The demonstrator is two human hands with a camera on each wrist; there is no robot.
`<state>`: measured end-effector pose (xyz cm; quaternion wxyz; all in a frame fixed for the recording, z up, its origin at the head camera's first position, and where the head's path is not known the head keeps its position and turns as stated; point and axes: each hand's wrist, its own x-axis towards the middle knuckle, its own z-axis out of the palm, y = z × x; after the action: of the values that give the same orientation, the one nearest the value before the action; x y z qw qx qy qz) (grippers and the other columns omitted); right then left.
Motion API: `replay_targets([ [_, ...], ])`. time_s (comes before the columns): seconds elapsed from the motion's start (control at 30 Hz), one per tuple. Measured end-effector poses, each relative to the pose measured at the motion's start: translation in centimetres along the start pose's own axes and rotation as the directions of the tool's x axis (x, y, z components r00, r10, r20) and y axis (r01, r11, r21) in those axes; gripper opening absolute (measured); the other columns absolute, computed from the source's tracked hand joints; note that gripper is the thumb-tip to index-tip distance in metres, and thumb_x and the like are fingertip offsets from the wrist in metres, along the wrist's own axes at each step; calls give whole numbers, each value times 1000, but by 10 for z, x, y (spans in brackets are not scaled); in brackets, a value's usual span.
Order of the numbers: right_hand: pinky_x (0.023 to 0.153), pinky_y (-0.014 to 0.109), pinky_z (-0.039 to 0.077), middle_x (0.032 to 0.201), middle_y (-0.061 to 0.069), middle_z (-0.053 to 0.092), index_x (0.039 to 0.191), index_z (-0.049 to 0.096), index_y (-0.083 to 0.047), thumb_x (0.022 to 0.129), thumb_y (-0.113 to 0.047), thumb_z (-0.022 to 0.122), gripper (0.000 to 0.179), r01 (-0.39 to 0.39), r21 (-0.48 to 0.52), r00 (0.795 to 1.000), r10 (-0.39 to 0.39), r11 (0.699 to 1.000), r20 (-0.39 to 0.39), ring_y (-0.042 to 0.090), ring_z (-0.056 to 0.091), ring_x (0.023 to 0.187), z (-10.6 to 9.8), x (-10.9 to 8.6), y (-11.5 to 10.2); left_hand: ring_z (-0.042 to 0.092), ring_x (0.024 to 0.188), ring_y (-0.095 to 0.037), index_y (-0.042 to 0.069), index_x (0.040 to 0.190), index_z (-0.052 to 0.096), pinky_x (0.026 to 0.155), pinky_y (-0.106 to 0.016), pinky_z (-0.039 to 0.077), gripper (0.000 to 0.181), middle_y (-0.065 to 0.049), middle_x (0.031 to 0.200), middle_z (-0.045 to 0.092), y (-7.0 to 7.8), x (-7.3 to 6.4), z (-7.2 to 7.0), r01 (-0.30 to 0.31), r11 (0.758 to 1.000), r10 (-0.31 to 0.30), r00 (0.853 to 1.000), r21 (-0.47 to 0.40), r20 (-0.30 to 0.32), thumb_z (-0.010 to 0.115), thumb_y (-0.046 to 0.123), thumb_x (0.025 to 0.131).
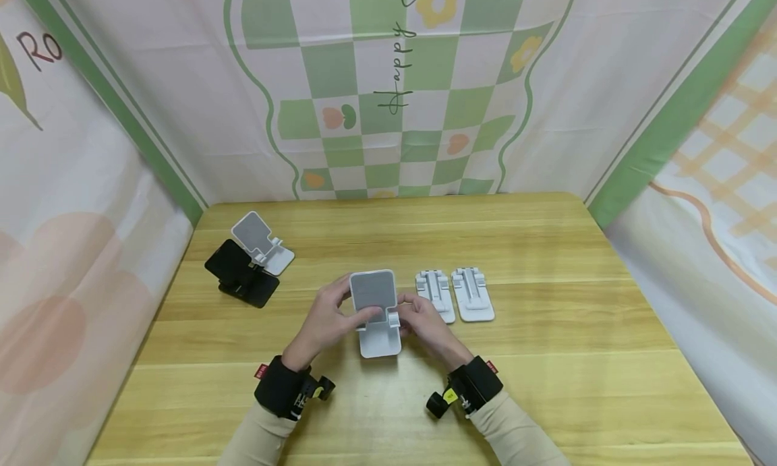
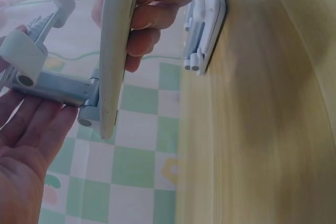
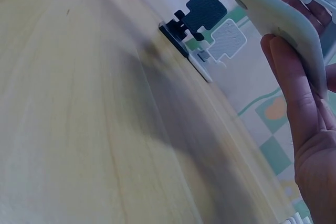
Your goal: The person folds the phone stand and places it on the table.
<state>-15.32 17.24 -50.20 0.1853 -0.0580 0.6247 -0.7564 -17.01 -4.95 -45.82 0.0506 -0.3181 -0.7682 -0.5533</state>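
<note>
A white phone stand [image 1: 381,341] with a grey pad is unfolded between my two hands above the table. My left hand [image 1: 328,317] holds its upper plate, the thumb across the front of the pad and the fingers behind. In the left wrist view, the left fingers [image 2: 39,124] lie along the stand's grey hinged arm [image 2: 63,87]. My right hand [image 1: 427,324] grips the base plate from the right. In the right wrist view, right-hand fingers [image 3: 291,77] lie against the underside of the white base [image 3: 283,17].
Two folded white phone stands [image 1: 435,296] [image 1: 473,295] lie side by side just right of my hands. At the table's left, an unfolded black stand [image 1: 245,277] stands beside an unfolded white one [image 1: 257,240]. A patterned cloth [image 1: 419,142] hangs behind the wooden table [image 1: 546,385].
</note>
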Motion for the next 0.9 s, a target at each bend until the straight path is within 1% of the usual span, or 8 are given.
replay_targets([
  [0.3, 70, 24, 60, 91, 0, 79, 107, 57, 0, 103, -8, 53, 10, -3, 4, 1000, 3, 1000, 15, 11, 74, 77, 0, 0, 0, 70, 109, -27, 0, 128, 67, 95, -41, 59, 46, -13, 118, 72, 1, 0, 0, -3, 1000, 3, 1000, 10, -12, 85, 5, 85],
  [0.47, 72, 28, 62, 92, 1, 79, 109, 57, 2, 104, -9, 52, 12, 10, 20, 999, -10, 1000, 35, 13, 75, 78, 0, -1, 0, 70, 109, -26, 1, 128, 67, 95, -44, 59, 46, -12, 119, 72, 0, -1, 1, 2, 1000, -2, 1000, 8, -18, 84, 6, 85],
  [0.6, 73, 29, 63, 94, 3, 79, 108, 57, 0, 104, -9, 52, 12, 15, 24, 999, -16, 1000, 45, 13, 76, 80, 0, -1, 1, 70, 110, -27, 1, 126, 68, 94, -46, 59, 45, -13, 120, 71, -1, -2, 2, 1, 1000, 0, 1000, 10, -24, 84, 5, 85],
  [0.73, 73, 30, 63, 94, 5, 79, 106, 56, -1, 103, -9, 52, 9, 12, 20, 999, -13, 1000, 46, 14, 75, 80, 1, -1, 1, 70, 109, -29, -1, 123, 69, 93, -45, 59, 42, -15, 118, 72, 0, -3, 2, -5, 999, 7, 999, 38, -37, 84, 4, 84],
  [0.9, 72, 29, 63, 95, 9, 79, 107, 55, -1, 103, -8, 52, 9, 10, 23, 999, -11, 1000, 42, 14, 75, 78, 3, -1, 0, 71, 105, -29, -1, 120, 70, 89, -42, 61, 40, -15, 113, 73, 0, -2, 2, -15, 994, 22, 998, 105, -66, 85, 4, 83],
])
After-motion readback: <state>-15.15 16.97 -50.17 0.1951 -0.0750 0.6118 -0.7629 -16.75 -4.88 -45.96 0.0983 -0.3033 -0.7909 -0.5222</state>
